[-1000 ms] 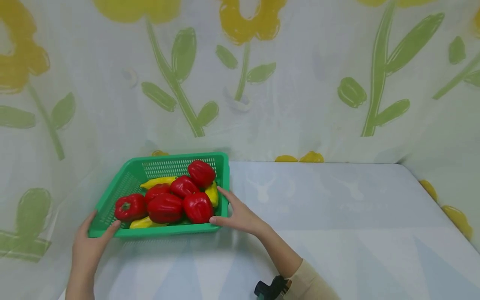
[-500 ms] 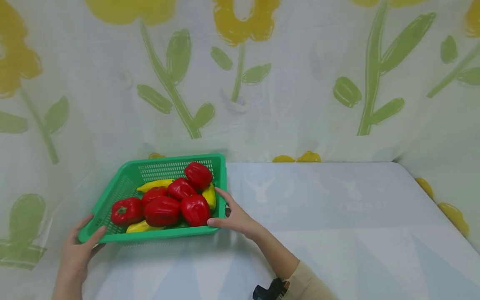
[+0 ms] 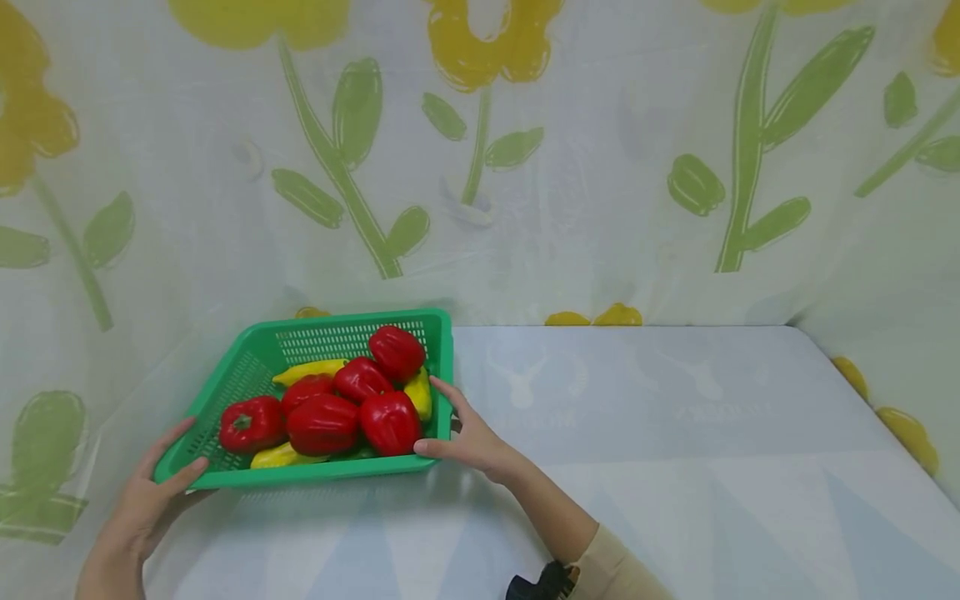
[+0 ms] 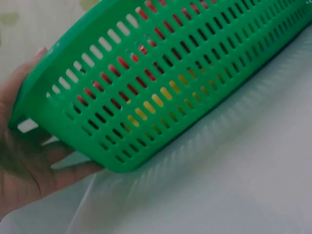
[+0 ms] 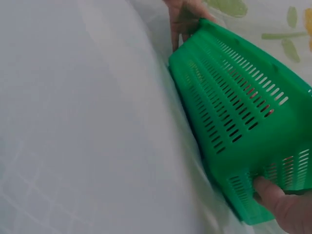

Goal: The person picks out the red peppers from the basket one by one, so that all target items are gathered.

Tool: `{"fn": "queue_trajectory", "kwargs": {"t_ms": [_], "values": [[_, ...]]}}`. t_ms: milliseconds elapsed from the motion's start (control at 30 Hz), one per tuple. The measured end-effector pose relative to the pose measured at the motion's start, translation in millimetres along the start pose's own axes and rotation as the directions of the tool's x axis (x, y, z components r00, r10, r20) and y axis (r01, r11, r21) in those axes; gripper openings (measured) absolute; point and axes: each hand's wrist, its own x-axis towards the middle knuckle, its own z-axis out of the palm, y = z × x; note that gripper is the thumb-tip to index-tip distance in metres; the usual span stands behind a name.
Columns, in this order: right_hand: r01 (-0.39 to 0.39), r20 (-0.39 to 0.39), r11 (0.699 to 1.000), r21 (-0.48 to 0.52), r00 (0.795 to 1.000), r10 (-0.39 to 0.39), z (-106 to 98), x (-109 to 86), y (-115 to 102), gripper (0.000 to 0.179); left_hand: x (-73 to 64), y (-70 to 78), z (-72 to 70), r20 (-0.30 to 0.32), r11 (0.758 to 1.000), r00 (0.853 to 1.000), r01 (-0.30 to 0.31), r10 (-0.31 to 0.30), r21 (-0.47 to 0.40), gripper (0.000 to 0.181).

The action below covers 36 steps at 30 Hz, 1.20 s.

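Note:
A green plastic basket (image 3: 330, 477) with slotted walls stands at the left of the table, holding several red bell peppers (image 3: 324, 425) and a few yellow pieces, one of them a long yellow vegetable or fruit (image 3: 309, 372). At its front left corner my left hand (image 3: 142, 504) grips the rim, thumb over the front edge; the left wrist view shows the other fingers (image 4: 78, 173) under the rim against the outer wall. My right hand (image 3: 472, 437) holds the front right corner, thumb and forefinger on the rim. In the right wrist view a finger (image 5: 268, 192) presses the slotted side.
A pale patterned cloth covers the table (image 3: 637, 400), which stretches away to the right of the basket. Behind it hangs a curtain (image 3: 585, 208) printed with yellow flowers and green leaves. A dark device (image 3: 542, 583) sits at my right wrist by the beige sleeve.
The basket has shifted slightly left and its left end has come nearer to me. My left hand has moved left and down along with that corner; both hands stay on the basket.

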Motion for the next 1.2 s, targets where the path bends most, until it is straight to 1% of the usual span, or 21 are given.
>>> {"fn": "queue_trajectory", "kwargs": {"t_ms": [167,267,433,533,667,767,867,967,1067,1133,1200], "values": [[-0.005,-0.006,0.999,0.033,1.000,0.005,1,-0.8,-2,0.085,5.0,-0.4,-6.0,0.083,0.999,0.996,-0.043,0.041,0.029,0.070],[-0.011,-0.018,1.000,0.025,1.000,0.011,3,-2.1,-4,0.088,5.5,0.5,-7.2,0.102,0.997,0.994,-0.054,0.048,0.059,0.072],[-0.030,-0.046,0.999,-0.014,0.999,0.029,10,-2.9,-6,0.097,5.7,1.4,-8.1,0.133,0.994,0.991,-0.049,0.036,0.099,0.073],[-0.037,-0.051,0.999,-0.024,0.998,0.036,15,-2.9,-8,0.101,4.9,3.4,-10.8,0.127,0.991,0.992,-0.023,0.005,0.135,0.075],[-0.042,-0.054,0.999,-0.021,0.998,0.041,20,-2.9,-10,0.104,3.4,6.5,-14.2,0.089,0.983,0.995,0.032,-0.049,0.182,0.077],[-0.042,-0.059,0.999,-0.025,0.997,0.040,21,-2.8,-10,0.103,3.0,8.8,-14.7,0.070,0.977,0.995,0.051,-0.067,0.209,0.077],[-0.032,-0.076,0.999,-0.036,0.997,0.030,20,-1.8,-9,0.102,4.4,10.7,-12.9,0.058,0.980,0.996,0.059,-0.071,0.190,0.076],[-0.033,-0.091,0.998,-0.047,0.995,0.029,18,-1.3,-9,0.101,6.6,11.7,-9.8,0.059,0.990,0.996,0.057,-0.065,0.130,0.075],[-0.043,-0.090,0.998,-0.054,0.995,0.038,16,-1.7,-10,0.101,7.5,11.5,-7.3,0.067,0.996,0.996,0.045,-0.050,0.077,0.075],[-0.039,-0.083,0.998,-0.057,0.996,0.034,15,-1.3,-10,0.102,6.4,11.3,-6.1,0.069,0.997,0.997,0.034,-0.039,0.070,0.076],[-0.033,-0.078,0.998,-0.052,0.997,0.029,14,-1.4,-11,0.102,5.1,11.4,-4.9,0.055,0.996,0.998,0.033,-0.038,0.083,0.076]]}}
